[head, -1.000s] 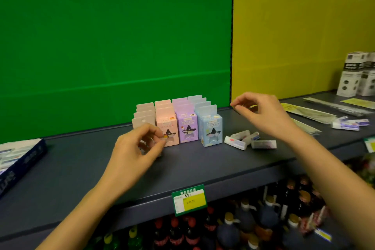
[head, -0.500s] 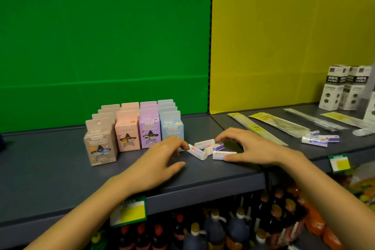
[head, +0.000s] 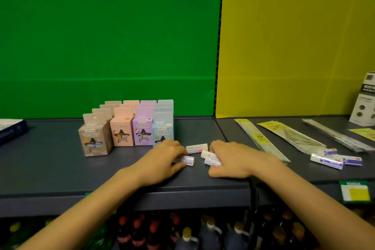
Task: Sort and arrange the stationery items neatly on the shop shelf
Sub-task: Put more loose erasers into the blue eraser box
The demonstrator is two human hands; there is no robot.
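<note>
Above a lower row of bottles (head: 205,233) and a price label (head: 354,191) clipped to the front edge, a person gathers loose stationery on the dark shelf (head: 60,168). The left hand (head: 162,161) grips 1 white pack (head: 185,160) between thumb and fingers, near the shelf's front. The right hand (head: 233,158) lies with curled fingers over a pair of white packs (head: 210,160); whether it grasps them or only presses on them cannot be told. A 4th pack (head: 196,148) lies free just behind, between the 2 hands.

The step in hand appears to be collecting these 4 scattered packs into 1 group. The next move likely calls for drawing them together, turning them the same way and lining them up beside the boxes.

Just behind the left hand stand 4 rows of hang-tab boxes, fronted by a grey box (head: 95,140), pink box (head: 122,132), purple box (head: 143,131) and blue box (head: 162,128). The blue one sits right at the knuckles and could be knocked; the grey one stands forward, turned out of line. Well apart to the right, stray packs (head: 326,161) lie near long flat packets (head: 292,136), probably waiting to join the group. Black-and-white cartons (head: 365,103) stand at the far right, before a yellow panel (head: 294,36) and a green panel (head: 101,36).
</note>
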